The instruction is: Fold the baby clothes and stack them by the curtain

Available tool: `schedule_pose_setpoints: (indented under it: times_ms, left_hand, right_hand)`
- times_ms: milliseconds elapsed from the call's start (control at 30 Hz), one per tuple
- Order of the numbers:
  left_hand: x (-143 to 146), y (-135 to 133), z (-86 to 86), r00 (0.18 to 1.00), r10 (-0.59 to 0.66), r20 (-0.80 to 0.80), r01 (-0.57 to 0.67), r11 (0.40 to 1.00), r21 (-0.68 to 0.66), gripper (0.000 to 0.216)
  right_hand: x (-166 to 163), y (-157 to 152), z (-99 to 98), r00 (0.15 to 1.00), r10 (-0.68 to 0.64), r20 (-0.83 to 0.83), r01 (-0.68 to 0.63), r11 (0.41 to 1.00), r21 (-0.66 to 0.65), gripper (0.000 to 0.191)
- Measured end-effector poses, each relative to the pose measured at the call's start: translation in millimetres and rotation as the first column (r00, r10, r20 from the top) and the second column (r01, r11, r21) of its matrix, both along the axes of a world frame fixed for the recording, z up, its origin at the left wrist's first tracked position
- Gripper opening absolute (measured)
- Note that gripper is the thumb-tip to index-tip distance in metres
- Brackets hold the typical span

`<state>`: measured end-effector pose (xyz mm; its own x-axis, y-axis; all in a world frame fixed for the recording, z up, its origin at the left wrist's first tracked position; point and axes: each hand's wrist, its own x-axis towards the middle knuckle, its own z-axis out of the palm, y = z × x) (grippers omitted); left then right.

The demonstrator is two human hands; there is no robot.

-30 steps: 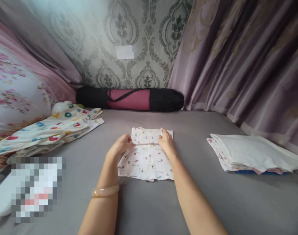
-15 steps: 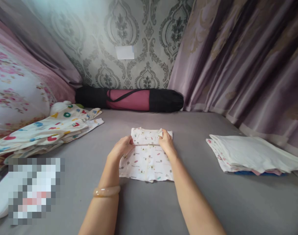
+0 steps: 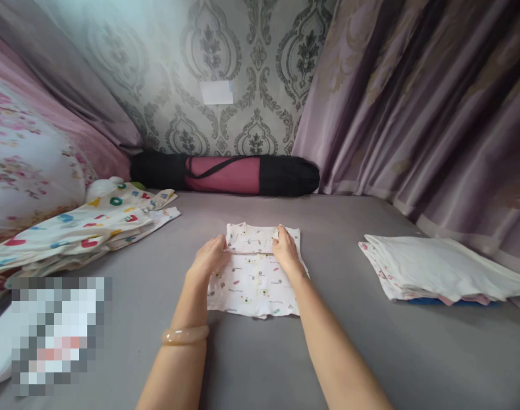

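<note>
A small white printed baby garment (image 3: 255, 282) lies flat on the grey bed sheet (image 3: 260, 353) in front of me, its far part folded over. My left hand (image 3: 209, 259) pinches the fold's left end, fingers closed on the cloth. My right hand (image 3: 285, 250) grips the fold's right end near the top corner. A pale bangle (image 3: 184, 335) sits on my left wrist.
A pile of letter-print clothes (image 3: 81, 230) lies at the left beside a floral pillow (image 3: 25, 165). A stack of folded white cloths (image 3: 439, 267) rests at the right. A black and pink roll bag (image 3: 226, 173) lies along the wall; curtains (image 3: 413, 114) hang at the right.
Both hands have shifted slightly left and nearer to each other along the fold; the garment's top edge sits a little further left.
</note>
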<state>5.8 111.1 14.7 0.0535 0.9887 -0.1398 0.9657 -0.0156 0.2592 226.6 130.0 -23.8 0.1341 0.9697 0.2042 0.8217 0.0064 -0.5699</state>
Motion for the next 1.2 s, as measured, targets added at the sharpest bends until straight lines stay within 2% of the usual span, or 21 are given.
schedule_pose_setpoints:
  times_ms: [133,367,567,633,700,767,833,900,967,1067,1200]
  left_hand:
    - [-2.6,3.9,-1.5,1.000,0.022,0.016,-0.021,0.997,-0.080,0.020]
    - [-3.5,8.6,-5.8,0.995,0.086,0.045,-0.076,0.979,-0.188,0.033]
    - [-10.4,4.2,4.6,0.990,0.095,0.099,-0.069,0.968,-0.241,0.035]
    - [-13.0,3.5,10.3,0.988,0.108,0.109,-0.086,0.978,-0.190,0.028]
    - [-11.8,5.3,13.2,0.984,0.143,0.103,-0.140,0.990,-0.032,0.023]
    - [-4.7,9.9,11.0,0.988,0.110,0.110,-0.127,0.980,0.154,0.027]
    - [7.6,15.7,3.0,0.991,-0.018,0.129,-0.017,0.966,0.258,0.033]
    - [21.8,20.9,-9.4,0.980,-0.149,0.129,0.106,0.952,0.288,0.038]
    - [33.6,24.0,-22.8,0.975,-0.198,0.098,0.161,0.941,0.298,0.039]
    - [41.7,25.0,-38.3,0.984,-0.174,0.046,0.155,0.948,0.279,0.040]
    - [40.8,24.3,-45.3,0.992,-0.126,0.021,0.117,0.962,0.245,0.048]
  right_hand:
    - [0.0,0.3,-1.8,0.999,0.005,0.043,-0.006,1.000,0.027,0.047]
    - [-2.6,-5.7,3.8,0.989,-0.004,0.146,0.006,1.000,-0.011,0.050]
    - [-1.5,-9.4,10.2,0.978,0.002,0.207,0.008,0.999,-0.048,0.049]
    - [-2.3,-9.5,13.0,0.974,-0.020,0.227,0.029,0.999,-0.036,0.052]
    - [-6.6,-9.8,15.0,0.970,-0.031,0.243,0.033,0.999,-0.004,0.054]
    - [-15.5,-10.5,14.6,0.966,0.046,0.255,-0.053,0.998,0.021,0.054]
    - [-27.5,-11.8,11.2,0.938,0.210,0.275,-0.222,0.975,0.016,0.050]
    - [-39.0,-13.7,6.1,0.886,0.360,0.293,-0.370,0.929,-0.023,0.050]
    - [-46.5,-15.7,1.6,0.851,0.436,0.291,-0.435,0.898,-0.075,0.052]
    - [-49.0,-17.9,-0.5,0.843,0.468,0.265,-0.453,0.884,-0.118,0.056]
    - [-46.2,-17.7,-0.4,0.862,0.443,0.248,-0.425,0.897,-0.122,0.058]
